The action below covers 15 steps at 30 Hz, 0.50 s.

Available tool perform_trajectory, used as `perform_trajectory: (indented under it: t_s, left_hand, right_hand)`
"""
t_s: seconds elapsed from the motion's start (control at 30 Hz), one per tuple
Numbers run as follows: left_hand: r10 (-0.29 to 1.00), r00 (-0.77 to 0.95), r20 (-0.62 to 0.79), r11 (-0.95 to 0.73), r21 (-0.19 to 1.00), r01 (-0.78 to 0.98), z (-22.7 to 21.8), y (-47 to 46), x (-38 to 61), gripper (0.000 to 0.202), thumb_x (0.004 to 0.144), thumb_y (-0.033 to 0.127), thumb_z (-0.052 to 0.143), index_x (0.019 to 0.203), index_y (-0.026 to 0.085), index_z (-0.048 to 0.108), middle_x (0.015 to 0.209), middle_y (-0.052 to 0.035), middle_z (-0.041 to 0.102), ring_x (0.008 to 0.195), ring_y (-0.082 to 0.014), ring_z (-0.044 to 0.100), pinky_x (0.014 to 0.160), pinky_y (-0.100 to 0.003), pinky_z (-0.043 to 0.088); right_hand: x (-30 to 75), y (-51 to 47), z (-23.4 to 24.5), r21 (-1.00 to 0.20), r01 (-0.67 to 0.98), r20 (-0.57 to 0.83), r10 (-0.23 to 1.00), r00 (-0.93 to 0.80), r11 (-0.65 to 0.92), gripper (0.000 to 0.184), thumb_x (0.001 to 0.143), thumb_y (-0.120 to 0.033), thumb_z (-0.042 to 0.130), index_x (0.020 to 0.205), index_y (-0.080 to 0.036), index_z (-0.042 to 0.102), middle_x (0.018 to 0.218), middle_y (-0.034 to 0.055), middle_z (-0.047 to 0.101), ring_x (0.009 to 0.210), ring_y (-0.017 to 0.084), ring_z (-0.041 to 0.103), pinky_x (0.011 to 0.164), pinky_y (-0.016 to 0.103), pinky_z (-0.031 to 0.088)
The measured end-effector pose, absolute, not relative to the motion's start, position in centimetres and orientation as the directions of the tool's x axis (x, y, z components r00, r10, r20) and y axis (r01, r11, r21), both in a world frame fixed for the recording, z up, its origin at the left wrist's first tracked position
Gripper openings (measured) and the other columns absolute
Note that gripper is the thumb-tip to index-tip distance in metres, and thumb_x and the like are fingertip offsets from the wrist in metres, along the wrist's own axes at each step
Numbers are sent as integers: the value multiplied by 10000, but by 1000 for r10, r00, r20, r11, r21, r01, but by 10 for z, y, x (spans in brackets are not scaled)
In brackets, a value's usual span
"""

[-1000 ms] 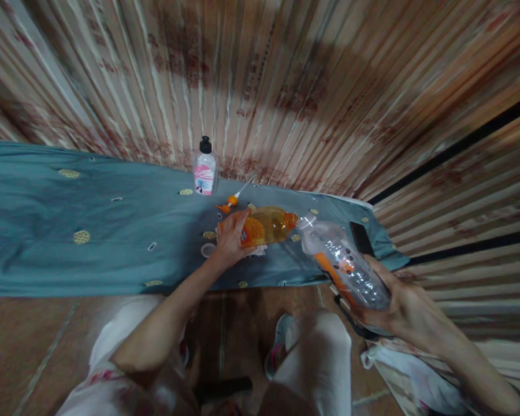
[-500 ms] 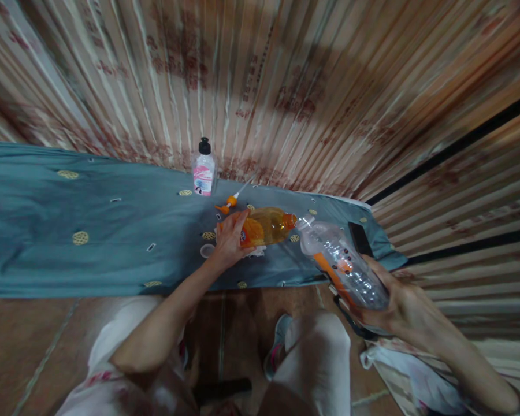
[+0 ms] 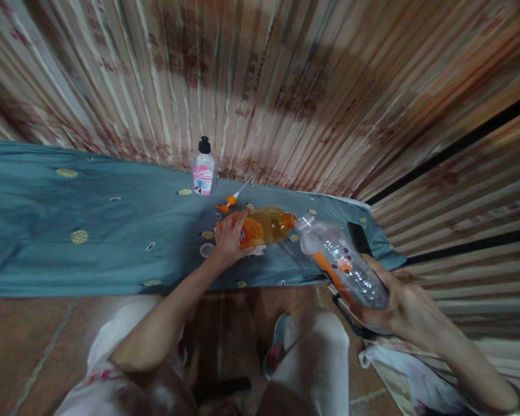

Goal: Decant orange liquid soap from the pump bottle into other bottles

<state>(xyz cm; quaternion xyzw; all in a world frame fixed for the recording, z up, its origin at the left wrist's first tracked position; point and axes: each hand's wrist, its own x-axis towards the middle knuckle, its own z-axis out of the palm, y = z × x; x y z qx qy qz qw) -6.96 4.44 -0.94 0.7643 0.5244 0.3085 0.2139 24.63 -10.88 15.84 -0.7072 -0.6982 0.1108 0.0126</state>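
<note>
Amber-orange liquid fills the see-through plastic bottle (image 3: 268, 226) lying on its side on the teal cloth-covered worktop (image 3: 91, 231). My left hand (image 3: 229, 240) is wrapped over its base end and pins it down, so the neck points away from that hand. Just past the neck, my right hand (image 3: 394, 300) grips the bottom of a clear, empty-looking plastic bottle with an orange label strip (image 3: 342, 263). I hold it in the air, tilted so its mouth comes near the orange bottle's mouth; I cannot tell whether the two touch.

Behind the orange bottle lies an orange pump head with a white tube (image 3: 229, 201). Farther back stands a small bottle with a pink label and black cap (image 3: 203, 167). A small pale round lid (image 3: 207, 250) sits just beside the orange bottle's base.

I judge the step in hand to be lining up the two mouths. Going further would call for a steady hold on both and squarely matched necks, or liquid could spill onto the cloth.
</note>
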Motion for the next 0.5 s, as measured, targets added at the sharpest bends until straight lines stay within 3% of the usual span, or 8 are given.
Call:
perform_trajectory:
  t_s: [0.5]
  left_hand:
    - [922,262,284,-386,641,664,-15,46,-70,1009,717,355,823,1554,249,270,1499,-164,447,1381,-388,410,1117,-643,313]
  right_hand:
    - [248,-108,156,-147,989,-126,992,16,-35,973,677,-477,667,1518,-77,387,933,99,797,764,326,767,631,348,554]
